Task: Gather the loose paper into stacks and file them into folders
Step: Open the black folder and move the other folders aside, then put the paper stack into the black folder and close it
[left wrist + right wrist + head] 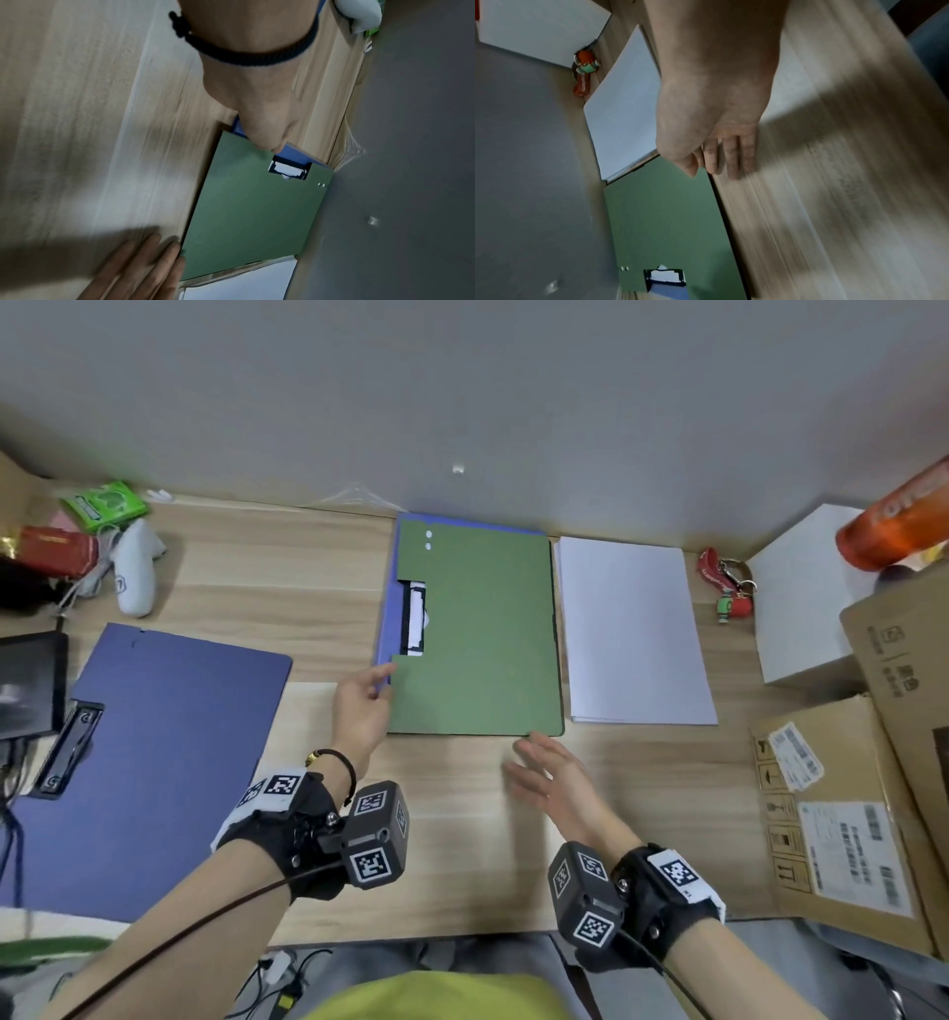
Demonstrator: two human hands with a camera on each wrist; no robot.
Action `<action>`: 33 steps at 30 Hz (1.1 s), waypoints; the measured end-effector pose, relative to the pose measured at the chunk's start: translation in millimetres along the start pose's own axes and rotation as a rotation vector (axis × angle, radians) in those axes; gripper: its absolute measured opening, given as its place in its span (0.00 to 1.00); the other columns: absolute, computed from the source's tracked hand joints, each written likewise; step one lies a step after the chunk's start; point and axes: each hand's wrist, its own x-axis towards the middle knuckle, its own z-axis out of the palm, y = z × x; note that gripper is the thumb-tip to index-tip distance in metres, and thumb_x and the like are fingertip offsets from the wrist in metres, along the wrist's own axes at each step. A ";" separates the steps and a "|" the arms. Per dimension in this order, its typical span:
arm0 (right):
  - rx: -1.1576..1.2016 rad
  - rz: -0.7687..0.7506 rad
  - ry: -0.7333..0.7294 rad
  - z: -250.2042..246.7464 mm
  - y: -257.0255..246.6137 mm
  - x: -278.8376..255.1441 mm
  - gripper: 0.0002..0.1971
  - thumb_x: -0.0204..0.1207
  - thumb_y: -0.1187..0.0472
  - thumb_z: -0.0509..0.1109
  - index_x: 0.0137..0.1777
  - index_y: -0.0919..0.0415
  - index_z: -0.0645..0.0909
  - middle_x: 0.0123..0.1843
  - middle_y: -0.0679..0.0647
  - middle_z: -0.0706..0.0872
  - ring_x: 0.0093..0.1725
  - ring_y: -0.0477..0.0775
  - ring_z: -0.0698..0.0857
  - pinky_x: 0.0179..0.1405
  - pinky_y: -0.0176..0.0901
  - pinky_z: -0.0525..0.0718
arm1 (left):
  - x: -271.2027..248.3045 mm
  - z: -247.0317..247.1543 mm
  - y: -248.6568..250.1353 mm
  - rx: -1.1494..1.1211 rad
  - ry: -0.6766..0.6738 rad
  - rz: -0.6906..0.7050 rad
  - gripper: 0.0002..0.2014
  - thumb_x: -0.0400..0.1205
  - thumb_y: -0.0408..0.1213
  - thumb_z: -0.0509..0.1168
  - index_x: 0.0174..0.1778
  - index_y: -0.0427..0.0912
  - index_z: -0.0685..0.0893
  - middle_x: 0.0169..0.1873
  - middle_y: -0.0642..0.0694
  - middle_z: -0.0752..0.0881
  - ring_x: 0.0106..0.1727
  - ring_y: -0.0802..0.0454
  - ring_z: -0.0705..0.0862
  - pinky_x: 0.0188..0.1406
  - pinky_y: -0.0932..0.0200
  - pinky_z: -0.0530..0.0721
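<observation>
Left hand (359, 706) reaches fwd, fingers pinching the near-left corner of the green folder (482, 634), which lies flat mid-table (462, 839) w/ white paper stack (631, 629) just right. Right hand (552, 780) hovers flat by its near edge, fingers straight, holding nothing.

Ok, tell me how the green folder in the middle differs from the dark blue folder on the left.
The green folder lies square to the desk edge, with the left hand at its corner; the dark blue folder lies angled and untouched. The green folder rests on a lighter blue one; the blue folder lies directly on the desk. Both are flat, with black clips.
</observation>
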 end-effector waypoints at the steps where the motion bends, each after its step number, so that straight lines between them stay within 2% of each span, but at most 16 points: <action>1: -0.019 0.003 -0.007 0.9 -3.1 3.3 0.14 0.82 0.64 0.64 0.66 0.57 0.74 0.60 0.53 0.85 0.57 0.59 0.87 0.54 0.51 0.85 | 1.6 2.5 1.9 0.036 -0.009 0.020 0.21 0.81 0.26 0.62 0.71 0.41 0.80 0.58 0.42 0.83 0.57 0.48 0.80 0.65 0.53 0.79; 3: -0.061 0.014 -0.023 2.1 -7.5 10.0 0.15 0.83 0.63 0.63 0.68 0.59 0.73 0.57 0.53 0.86 0.58 0.57 0.86 0.57 0.50 0.83 | 3.6 7.4 4.2 0.132 -0.019 0.057 0.25 0.80 0.26 0.65 0.75 0.40 0.76 0.69 0.41 0.75 0.70 0.46 0.75 0.76 0.50 0.70; 5: -0.096 0.029 -0.051 2.8 -9.8 15.1 0.15 0.82 0.62 0.64 0.68 0.59 0.74 0.56 0.53 0.86 0.59 0.54 0.85 0.58 0.49 0.81 | 5.1 10.3 1.2 0.239 -0.005 0.106 0.27 0.79 0.25 0.65 0.76 0.38 0.73 0.73 0.38 0.72 0.75 0.43 0.70 0.79 0.51 0.65; 7: -0.134 0.035 -0.079 3.1 -12.9 17.2 0.12 0.81 0.61 0.65 0.64 0.57 0.78 0.58 0.54 0.86 0.62 0.56 0.84 0.63 0.52 0.81 | 5.6 9.6 -3.7 0.262 0.035 0.092 0.28 0.80 0.24 0.63 0.78 0.38 0.71 0.76 0.39 0.70 0.77 0.43 0.68 0.80 0.55 0.62; 10: -0.204 -0.027 -0.029 -2.9 -21.5 15.2 0.12 0.80 0.64 0.68 0.63 0.60 0.80 0.61 0.59 0.87 0.60 0.59 0.85 0.66 0.58 0.82 | 8.7 5.1 -7.3 0.244 0.027 0.065 0.27 0.80 0.25 0.64 0.78 0.37 0.71 0.73 0.39 0.73 0.75 0.43 0.72 0.78 0.50 0.68; 12: -0.227 -0.136 0.144 -18.4 -26.7 18.6 0.15 0.82 0.66 0.65 0.68 0.60 0.77 0.66 0.58 0.82 0.61 0.58 0.83 0.69 0.59 0.80 | 12.3 3.0 -8.0 0.242 0.010 0.063 0.26 0.81 0.26 0.64 0.77 0.38 0.72 0.72 0.39 0.75 0.73 0.43 0.74 0.77 0.46 0.71; 14: -0.250 -0.173 0.289 -35.5 -29.4 24.4 0.20 0.82 0.67 0.62 0.74 0.57 0.72 0.72 0.54 0.77 0.69 0.56 0.78 0.74 0.57 0.74 | 15.1 3.3 -7.5 0.242 0.024 0.062 0.26 0.81 0.26 0.64 0.77 0.38 0.72 0.71 0.39 0.75 0.73 0.42 0.74 0.76 0.44 0.72; 15: -0.245 -0.153 0.295 -39.7 -29.1 26.2 0.21 0.82 0.66 0.61 0.75 0.57 0.71 0.71 0.52 0.76 0.69 0.54 0.77 0.76 0.55 0.72 | 15.2 3.7 -8.2 0.237 0.031 0.059 0.26 0.81 0.26 0.63 0.77 0.38 0.72 0.71 0.39 0.74 0.73 0.42 0.74 0.76 0.44 0.72; 18: -0.193 -0.088 0.158 -25.3 -25.3 24.4 0.19 0.82 0.64 0.63 0.73 0.56 0.70 0.66 0.51 0.75 0.62 0.49 0.76 0.77 0.52 0.69 | 11.9 7.0 -7.2 0.208 0.027 0.009 0.26 0.81 0.29 0.62 0.77 0.43 0.73 0.72 0.42 0.74 0.73 0.45 0.75 0.76 0.45 0.72; 22: -0.077 -0.078 0.185 3.3 -14.1 31.9 0.30 0.78 0.62 0.67 0.79 0.56 0.64 0.76 0.55 0.70 0.76 0.50 0.71 0.81 0.52 0.64 | 13.7 9.8 -15.5 0.138 -0.004 -0.033 0.32 0.70 0.45 0.64 0.73 0.60 0.75 0.67 0.51 0.77 0.65 0.49 0.81 0.70 0.47 0.79; 24: -0.043 -0.066 0.187 9.8 -12.1 33.1 0.31 0.71 0.58 0.70 0.76 0.52 0.69 0.74 0.53 0.70 0.74 0.48 0.71 0.80 0.49 0.65 | 13.9 10.2 -16.0 0.133 -0.029 -0.038 0.34 0.67 0.43 0.65 0.74 0.60 0.74 0.67 0.51 0.77 0.64 0.49 0.82 0.70 0.47 0.79; 25: -0.036 -0.065 0.179 10.1 -12.9 32.1 0.30 0.72 0.58 0.70 0.75 0.52 0.69 0.74 0.53 0.70 0.74 0.48 0.72 0.79 0.47 0.66 | 13.4 9.7 -14.9 0.136 -0.032 -0.041 0.34 0.69 0.40 0.65 0.75 0.57 0.74 0.67 0.50 0.76 0.64 0.48 0.82 0.70 0.47 0.79; 27: -0.027 -0.060 0.158 6.5 -16.5 28.6 0.24 0.80 0.64 0.65 0.76 0.56 0.68 0.72 0.55 0.73 0.74 0.51 0.73 0.77 0.44 0.68 | 13.8 9.1 -16.2 0.141 -0.033 -0.038 0.32 0.73 0.34 0.64 0.76 0.54 0.74 0.66 0.47 0.75 0.65 0.46 0.81 0.71 0.45 0.78; 29: -0.006 -0.055 0.140 -0.5 -21.3 22.4 0.19 0.84 0.68 0.60 0.73 0.58 0.70 0.64 0.57 0.79 0.69 0.55 0.77 0.75 0.48 0.72 | 12.0 7.2 -13.4 0.126 -0.059 -0.020 0.33 0.71 0.34 0.61 0.76 0.54 0.74 0.66 0.48 0.77 0.65 0.46 0.81 0.70 0.45 0.78; 31: 0.002 -0.064 0.135 -5.4 -25.3 16.5 0.13 0.84 0.68 0.59 0.67 0.59 0.74 0.52 0.55 0.82 0.57 0.57 0.82 0.64 0.49 0.81 | 6.2 2.2 -6.0 0.082 -0.102 -0.020 0.30 0.75 0.29 0.59 0.74 0.51 0.76 0.65 0.50 0.80 0.63 0.50 0.82 0.69 0.54 0.79; 33: -0.033 -0.067 0.130 -7.1 -25.4 10.8 0.10 0.83 0.68 0.60 0.62 0.59 0.76 0.47 0.54 0.84 0.46 0.56 0.85 0.51 0.45 0.83 | 1.1 -6.1 -0.6 -0.001 -0.116 -0.064 0.26 0.80 0.21 0.56 0.74 0.45 0.76 0.63 0.51 0.81 0.59 0.53 0.81 0.60 0.62 0.78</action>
